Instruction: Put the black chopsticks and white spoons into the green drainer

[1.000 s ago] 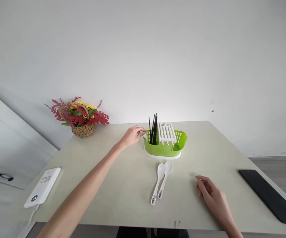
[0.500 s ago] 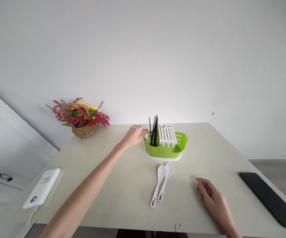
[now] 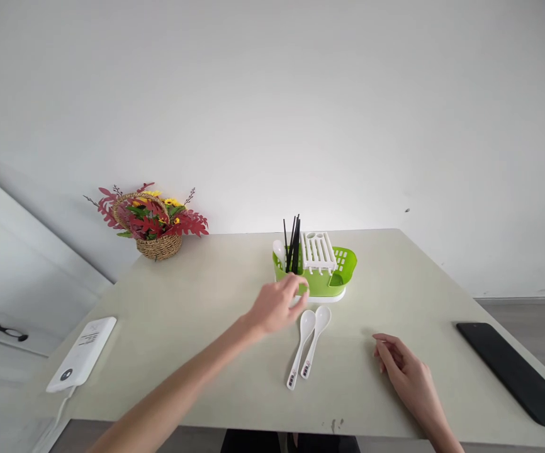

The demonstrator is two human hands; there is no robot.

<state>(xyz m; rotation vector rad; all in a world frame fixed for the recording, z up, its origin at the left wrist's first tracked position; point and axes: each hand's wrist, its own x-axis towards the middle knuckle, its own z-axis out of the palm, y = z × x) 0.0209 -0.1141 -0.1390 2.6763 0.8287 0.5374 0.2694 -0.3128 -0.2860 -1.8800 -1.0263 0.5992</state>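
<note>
My left hand [image 3: 279, 304] hovers in front of the green caddy, thumb and fingers apart with nothing between them. The green plastic caddy [image 3: 322, 287] stands on a white base. In its left part are several black chopsticks [image 3: 294, 245] and a white spoon [image 3: 279, 250], bowl up. A slotted white rack [image 3: 318, 250] sits over the caddy's middle. Nearest to my left fingertips lie two white spoons, a left one [image 3: 299, 348] and a right one [image 3: 315, 343], bowls pointing away from me. My right hand [image 3: 407, 375] rests on the table to their right, empty, fingers loosely bent.
A wicker basket [image 3: 160, 247] of red and yellow flowers stands at the table's back left. At the left edge lies a white device [image 3: 82, 353] with a cable. A black phone [image 3: 513, 371] lies along the right edge. The wall [image 3: 272, 113] rises behind the table.
My left hand has let go of the white spoon in the caddy's left part. It has come back toward me and right, nearer the two spoons. My right hand stays in place.
</note>
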